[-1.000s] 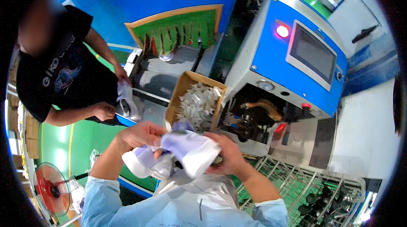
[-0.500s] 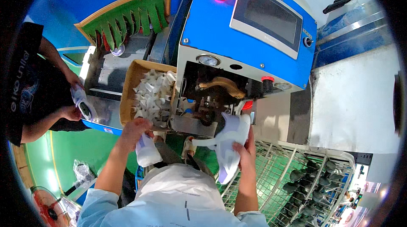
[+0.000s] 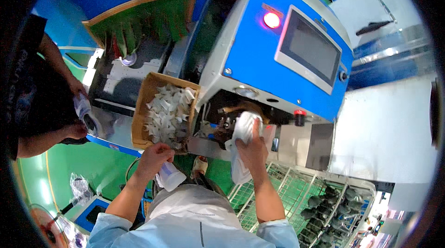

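Observation:
My left hand (image 3: 155,159) is closed around the end of a white and lavender shoe upper (image 3: 171,177), low beside the cardboard box (image 3: 138,118) of small white curved pieces (image 3: 168,109). In my right hand (image 3: 252,153) is another white shoe upper (image 3: 238,167), held upright with its pale underside toward me. That upper is right in front of the dark opening of a blue machine (image 3: 250,46) and covers part of it. Motion blurs its top end, so I cannot tell whether it touches anything inside.
At the left another person's hand (image 3: 74,131) holds a shoe (image 3: 87,114) by a conveyor with a green strip curtain (image 3: 125,32). A wire rack (image 3: 273,176) with dark rounded objects (image 3: 324,201) stands at lower right. A fan (image 3: 46,229) is at lower left.
My right hand has raised its shoe upper toward the machine's opening and turned it so the underside faces me. My left hand still holds its upper, slightly lower and further right.

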The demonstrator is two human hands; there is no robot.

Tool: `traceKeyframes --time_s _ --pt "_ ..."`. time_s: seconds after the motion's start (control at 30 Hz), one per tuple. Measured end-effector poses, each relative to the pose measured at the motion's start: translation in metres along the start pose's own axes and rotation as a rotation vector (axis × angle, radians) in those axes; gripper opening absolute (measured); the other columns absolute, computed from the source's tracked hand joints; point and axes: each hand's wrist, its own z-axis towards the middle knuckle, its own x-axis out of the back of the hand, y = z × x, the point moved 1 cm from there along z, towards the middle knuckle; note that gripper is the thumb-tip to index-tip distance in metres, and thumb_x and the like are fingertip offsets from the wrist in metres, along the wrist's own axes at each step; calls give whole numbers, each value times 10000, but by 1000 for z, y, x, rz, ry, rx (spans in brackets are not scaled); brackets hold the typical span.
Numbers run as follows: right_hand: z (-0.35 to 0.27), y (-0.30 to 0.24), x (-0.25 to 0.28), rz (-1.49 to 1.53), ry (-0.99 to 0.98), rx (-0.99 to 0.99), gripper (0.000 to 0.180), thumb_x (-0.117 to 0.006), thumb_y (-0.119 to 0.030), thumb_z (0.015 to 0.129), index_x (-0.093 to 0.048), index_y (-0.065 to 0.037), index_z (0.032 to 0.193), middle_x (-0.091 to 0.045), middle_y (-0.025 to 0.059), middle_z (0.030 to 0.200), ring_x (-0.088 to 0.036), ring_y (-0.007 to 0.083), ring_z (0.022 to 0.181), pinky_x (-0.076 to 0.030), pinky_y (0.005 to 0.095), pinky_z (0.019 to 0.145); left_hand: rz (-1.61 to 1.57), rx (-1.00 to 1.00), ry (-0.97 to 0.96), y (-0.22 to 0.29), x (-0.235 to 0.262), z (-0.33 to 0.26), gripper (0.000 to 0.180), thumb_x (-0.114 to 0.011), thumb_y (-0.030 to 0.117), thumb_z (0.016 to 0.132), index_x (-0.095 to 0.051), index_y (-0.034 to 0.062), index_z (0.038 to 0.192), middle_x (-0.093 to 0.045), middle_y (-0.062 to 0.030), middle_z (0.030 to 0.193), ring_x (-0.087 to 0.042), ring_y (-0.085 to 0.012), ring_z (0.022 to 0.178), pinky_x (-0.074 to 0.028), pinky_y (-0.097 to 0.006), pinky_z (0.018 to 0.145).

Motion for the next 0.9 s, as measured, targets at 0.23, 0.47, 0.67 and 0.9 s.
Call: traceKeyframes --time_s 0.23,0.47,0.67,0.9 --pt "14 23 -32 123 465 352 913 -775 -237 727 -320 -213 1518 -591 227 970 -618 432 843 -492 517 723 -326 -113 -56 -17 -1 4 166 -683 159 874 -659 14 950 -649 -44 768 -598 -125 720 -470 -284 650" --pt "3 20 -35 165 551 405 915 -768 -231 728 -314 -144 1517 -574 265 1152 -592 452 980 -489 498 823 -112 -77 -291 44 -49 7 278 -642 315 920 -638 39 956 -662 -56 752 -608 -129 693 -470 -289 651" --pt "-47 43 -50 192 619 278 867 -720 -125 796 -255 -68 1526 -506 326 1283 -525 513 1110 -441 518 916 -34 -14 -572 35 -96 32 498 -552 529 951 -623 49 1063 -673 -72 751 -625 -152 740 -463 -300 677" --pt "-198 50 -43 -123 116 391 838 -719 -456 805 -386 -66 1468 -591 296 1112 -590 425 899 -505 483 809 22 236 -832 2 -122 37 746 -460 706 906 -588 70 1275 -627 -120 1218 -549 -223 1154 -408 -345 1015"
